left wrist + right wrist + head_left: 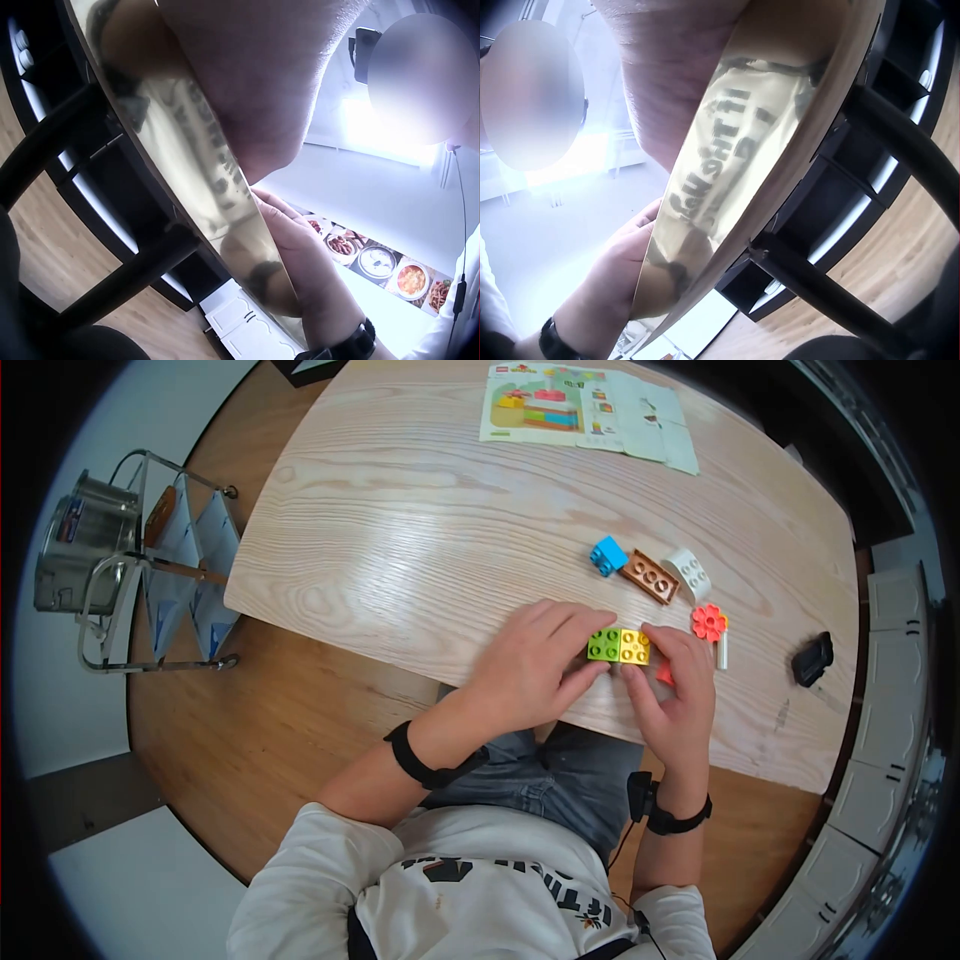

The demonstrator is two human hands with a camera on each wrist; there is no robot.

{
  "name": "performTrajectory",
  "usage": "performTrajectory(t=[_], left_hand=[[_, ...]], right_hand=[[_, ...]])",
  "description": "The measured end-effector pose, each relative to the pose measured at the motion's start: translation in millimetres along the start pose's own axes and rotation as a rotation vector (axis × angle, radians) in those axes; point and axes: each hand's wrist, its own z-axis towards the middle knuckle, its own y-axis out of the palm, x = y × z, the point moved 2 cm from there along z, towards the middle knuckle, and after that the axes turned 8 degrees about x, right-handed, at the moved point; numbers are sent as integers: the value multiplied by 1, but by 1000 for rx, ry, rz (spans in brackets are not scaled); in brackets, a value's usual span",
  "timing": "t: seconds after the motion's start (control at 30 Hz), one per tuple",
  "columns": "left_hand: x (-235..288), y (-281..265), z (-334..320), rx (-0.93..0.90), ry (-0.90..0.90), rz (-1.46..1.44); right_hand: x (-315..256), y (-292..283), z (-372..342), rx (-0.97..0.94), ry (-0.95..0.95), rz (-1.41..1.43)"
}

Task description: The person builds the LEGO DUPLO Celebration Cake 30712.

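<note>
Green brick (603,646) and yellow brick (635,648) sit between thumbs and fingers — left hand (528,665) pinching green, right hand (682,695) yellow.

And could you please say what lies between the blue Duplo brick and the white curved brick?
The head view shows a brown Duplo brick between the blue Duplo brick and the white curved brick.

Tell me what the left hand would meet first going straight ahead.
Likely the green brick, which the left hand seems to pinch; the yellow brick lies just beyond. Exact contact is unclear.

Bright head view, fisheye-bowed dark edges, glare-washed wrist views
</note>
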Motion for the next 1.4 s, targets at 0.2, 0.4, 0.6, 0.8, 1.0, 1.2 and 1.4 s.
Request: performTrajectory(t=[0.2, 0.4, 0.6, 0.8, 1.0, 1.2, 1.4], left_hand=[[0, 1, -1, -12, 0, 18], [0, 1, -1, -19, 12, 20], [0, 2, -2, -17, 9, 20], [0, 1, -1, -25, 7, 15], [1, 0, -1, -33, 12, 20], [1, 0, -1, -27, 9, 18], [2, -1, 0, -28, 9, 12]], right_hand=[[-2, 0, 1, 1, -7, -4], [-2, 0, 2, -6, -23, -14], [-2, 0, 1, -10, -19, -22], [-3, 0, 2, 6, -32, -30], [-1, 0, 1, 2, -34, -38], [-3, 0, 1, 0, -25, -39], [-2, 0, 1, 4, -32, -50]])
